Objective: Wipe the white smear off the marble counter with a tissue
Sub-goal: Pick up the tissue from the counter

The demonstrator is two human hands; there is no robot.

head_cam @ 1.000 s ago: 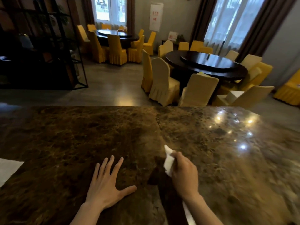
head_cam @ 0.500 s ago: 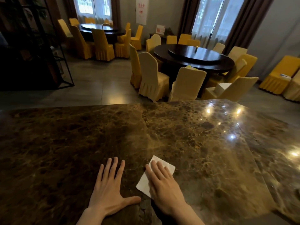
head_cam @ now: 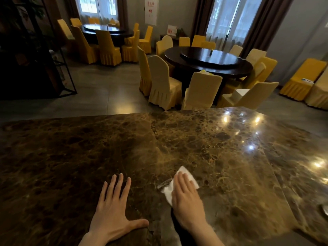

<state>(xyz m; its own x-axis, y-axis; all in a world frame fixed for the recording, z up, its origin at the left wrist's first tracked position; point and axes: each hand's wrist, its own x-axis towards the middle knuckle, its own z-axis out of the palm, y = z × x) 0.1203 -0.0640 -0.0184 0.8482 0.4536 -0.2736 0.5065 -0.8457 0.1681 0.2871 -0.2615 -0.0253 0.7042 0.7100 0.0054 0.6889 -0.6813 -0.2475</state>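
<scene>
Tissue, a white folded paper square (head_cam: 179,185), lies flat on the glossy brown veined marble counter (head_cam: 71,157) under the right hand (head_cam: 186,201), whose fingers are straight and pressed down on it, palm flat, not curled around it. The paper's long axis runs from about 7 o'clock to 1 o'clock, corners showing past the fingertips at 12 and beside the hand at 9. A thin pale streak of white smear (head_cam: 164,184) shows at the tissue's 10 o'clock edge, just beside it and partly under it; how much remains beneath I cannot tell. The left hand (head_cam: 113,210) rests open and spread on the stone at 9 o'clock from the tissue, near but not touching, gripping nothing. The right hand is the nearer one, so the coming stroke likely sweeps toward 10 o'clock.
</scene>
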